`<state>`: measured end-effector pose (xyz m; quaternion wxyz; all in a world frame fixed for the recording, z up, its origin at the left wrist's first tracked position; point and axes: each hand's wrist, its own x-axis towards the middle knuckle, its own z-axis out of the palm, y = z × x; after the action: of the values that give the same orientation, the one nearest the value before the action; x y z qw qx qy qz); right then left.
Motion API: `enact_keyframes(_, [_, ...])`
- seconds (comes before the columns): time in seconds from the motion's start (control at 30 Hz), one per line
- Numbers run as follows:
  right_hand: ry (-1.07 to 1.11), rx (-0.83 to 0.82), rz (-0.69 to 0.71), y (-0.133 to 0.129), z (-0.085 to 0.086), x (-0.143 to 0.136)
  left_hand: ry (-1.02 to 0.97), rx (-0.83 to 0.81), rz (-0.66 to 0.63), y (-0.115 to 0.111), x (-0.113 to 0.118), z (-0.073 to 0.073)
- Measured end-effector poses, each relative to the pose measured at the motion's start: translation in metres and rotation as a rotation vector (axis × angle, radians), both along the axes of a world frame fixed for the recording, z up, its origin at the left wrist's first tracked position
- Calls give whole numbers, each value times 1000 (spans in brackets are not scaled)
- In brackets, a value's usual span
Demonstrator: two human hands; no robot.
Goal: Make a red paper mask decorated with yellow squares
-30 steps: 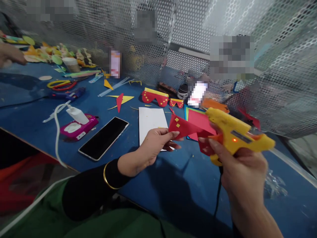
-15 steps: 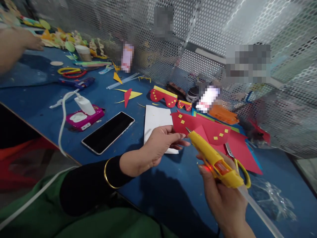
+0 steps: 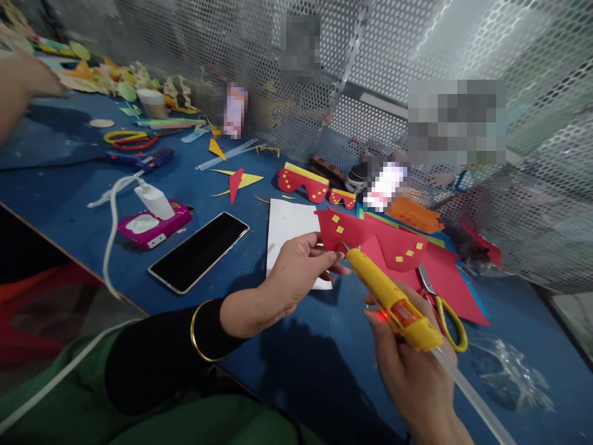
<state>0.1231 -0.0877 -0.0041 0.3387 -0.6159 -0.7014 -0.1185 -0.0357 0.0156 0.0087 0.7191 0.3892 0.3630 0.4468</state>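
My right hand (image 3: 412,364) is wrapped round a yellow glue gun (image 3: 393,300) with a glowing red light, and a clear glue stick (image 3: 472,395) runs out of its back. The nozzle points at a red paper cutout (image 3: 380,238) dotted with small yellow squares. At the cutout's lower left, the bent fingers of my left hand (image 3: 301,269) are closed on its edge; the contact is partly hidden. White paper (image 3: 291,219) lies under that hand. Scissors with yellow and red handles (image 3: 449,324) rest on red sheets (image 3: 456,287) beside the glue gun.
A phone (image 3: 199,252) and a magenta socket block (image 3: 155,225) with a white charger lie left. Small red-and-yellow paper glasses (image 3: 303,183) stand near the mesh panel (image 3: 403,37). Another person's hand (image 3: 28,86) reaches in at upper left. Crumpled plastic (image 3: 514,374) lies right.
The whole view has shifted slightly. The glue gun has moved a little left and its nozzle sits slightly lower. Both hands keep their hold. The other person's hand has drawn back left.
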Motion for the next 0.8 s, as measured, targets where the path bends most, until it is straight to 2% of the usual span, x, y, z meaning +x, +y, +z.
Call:
enact_keyframes(0.33, [-115, 57, 12, 3, 1, 3, 22, 42, -7, -1, 0, -2])
enact_keyframes(0.8, [-120, 74, -8, 4, 2, 2, 4, 55, -17, -1, 0, -4])
